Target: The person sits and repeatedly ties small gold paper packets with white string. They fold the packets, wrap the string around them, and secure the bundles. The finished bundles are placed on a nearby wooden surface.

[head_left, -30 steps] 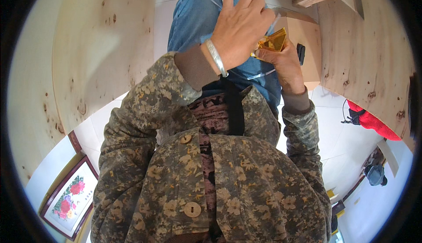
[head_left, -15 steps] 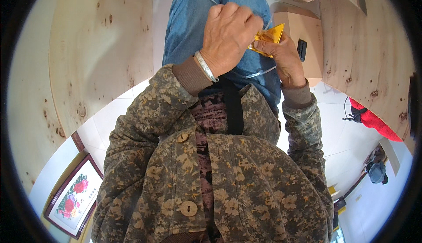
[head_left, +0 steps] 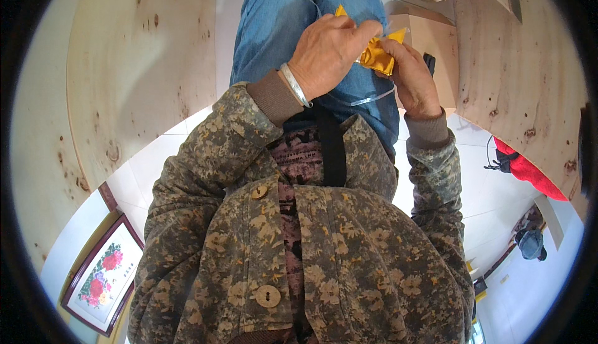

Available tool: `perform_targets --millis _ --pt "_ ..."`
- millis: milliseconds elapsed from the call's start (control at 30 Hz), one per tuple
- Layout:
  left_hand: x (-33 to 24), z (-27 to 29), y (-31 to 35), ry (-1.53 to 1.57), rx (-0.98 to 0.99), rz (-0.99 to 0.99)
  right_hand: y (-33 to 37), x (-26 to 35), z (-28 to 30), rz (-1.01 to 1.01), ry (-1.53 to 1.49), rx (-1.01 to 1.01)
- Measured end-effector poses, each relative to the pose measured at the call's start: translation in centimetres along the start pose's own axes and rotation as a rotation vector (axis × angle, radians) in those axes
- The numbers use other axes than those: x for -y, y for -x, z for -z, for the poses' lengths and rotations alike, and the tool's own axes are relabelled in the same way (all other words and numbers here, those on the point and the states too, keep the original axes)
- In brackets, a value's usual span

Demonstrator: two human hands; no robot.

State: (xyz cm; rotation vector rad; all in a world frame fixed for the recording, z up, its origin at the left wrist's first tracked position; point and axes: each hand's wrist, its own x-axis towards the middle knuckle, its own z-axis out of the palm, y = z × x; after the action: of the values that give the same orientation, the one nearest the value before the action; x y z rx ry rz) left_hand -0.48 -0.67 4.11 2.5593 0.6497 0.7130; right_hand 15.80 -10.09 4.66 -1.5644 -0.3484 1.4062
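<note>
Above my lap, a shiny golden-yellow folded piece (head_left: 375, 58), perhaps foil or paper, has pointed corners. My right hand (head_left: 416, 82) pinches it between thumb and fingers. Close against its left side is my left hand (head_left: 329, 52), knuckles up and fingers closed. A yellow tip (head_left: 340, 11) sticks out beyond those fingers; whether it belongs to the same piece I cannot tell. A thin clear strip (head_left: 372, 98) curves under the hands, and another stretch of it runs over my left knee. The left fingertips are partly hidden.
Pale wooden boards stand at left (head_left: 143, 51) and right (head_left: 517, 76). A cardboard box (head_left: 439, 45) with a dark hand slot sits beyond my right hand. Under the right board lies something red (head_left: 532, 173). A framed flower picture (head_left: 103, 275) is at lower left.
My left hand has turned and shifted slightly toward me, and a yellow tip now shows past its fingers. More of the golden-yellow piece is visible between the hands. My right hand moved slightly outward.
</note>
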Motion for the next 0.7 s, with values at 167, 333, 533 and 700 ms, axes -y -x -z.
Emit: perform_targets --millis 167,333,533,700 --pt "-0.7 0.7 0.7 0.036 0.069 0.007 0.2 0.1 0.1 -0.009 -0.059 0.034" --pt "0.2 1.3 2.0 0.045 -0.012 -0.205 0.3 -0.1 -0.1 -0.066 -0.166 0.049" --pt "1.4 0.0 2.6 -0.021 -0.077 -0.285 0.1 -0.1 -0.1 -0.045 -0.071 0.051" --pt "1.2 -0.7 3.2 -0.07 -0.092 -0.283 0.2 0.3 -0.1 -0.041 0.025 0.002"
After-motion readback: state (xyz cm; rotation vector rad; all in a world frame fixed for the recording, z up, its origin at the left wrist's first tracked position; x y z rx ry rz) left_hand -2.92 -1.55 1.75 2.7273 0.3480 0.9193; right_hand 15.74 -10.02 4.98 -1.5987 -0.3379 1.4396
